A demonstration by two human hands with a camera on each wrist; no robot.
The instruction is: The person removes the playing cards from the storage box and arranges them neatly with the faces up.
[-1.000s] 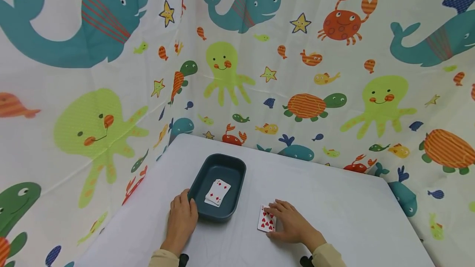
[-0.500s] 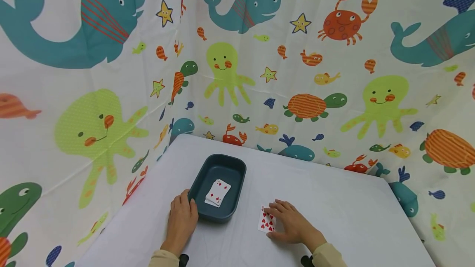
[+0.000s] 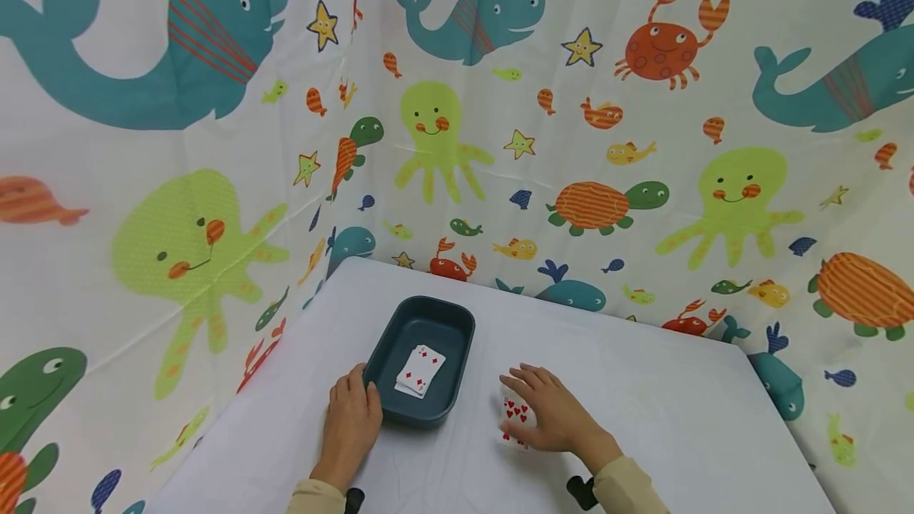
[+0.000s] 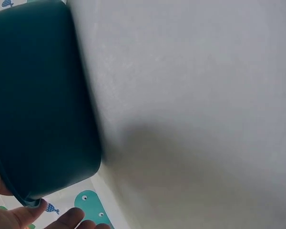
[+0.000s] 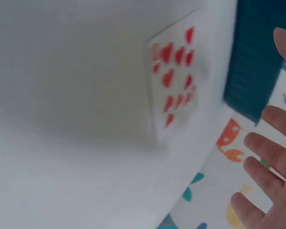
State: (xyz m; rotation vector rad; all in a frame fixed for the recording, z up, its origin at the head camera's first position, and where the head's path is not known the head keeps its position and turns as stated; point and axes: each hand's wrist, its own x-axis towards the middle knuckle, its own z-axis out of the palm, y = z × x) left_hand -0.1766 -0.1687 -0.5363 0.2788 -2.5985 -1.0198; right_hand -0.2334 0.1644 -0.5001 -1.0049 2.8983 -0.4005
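Note:
A dark teal tray (image 3: 428, 419) stands at the centre-left of the table. My left hand (image 3: 350, 423) holds its near-left corner, thumb and index finger at the rim in the left wrist view; the other fingers extend beyond it. Inside the tray lies a small stack of playing cards (image 3: 420, 371), a diamonds card face up on top. To the tray's right, a hearts playing card (image 5: 171, 81) lies face up on the table. Over that card my right hand (image 3: 553, 415) hovers with its fingers spread, holding nothing and partly covering it in the head view.
A white cloth covers the table (image 3: 643, 363). Behind it and at the left hangs a curtain (image 3: 500, 181) printed with sea animals. The table's right edge runs from the back corner down towards the front right.
My right hand has lifted off the hearts card and moved slightly forward and left, its fingers spreading. The card stays on the table. My left hand and the tray have not moved.

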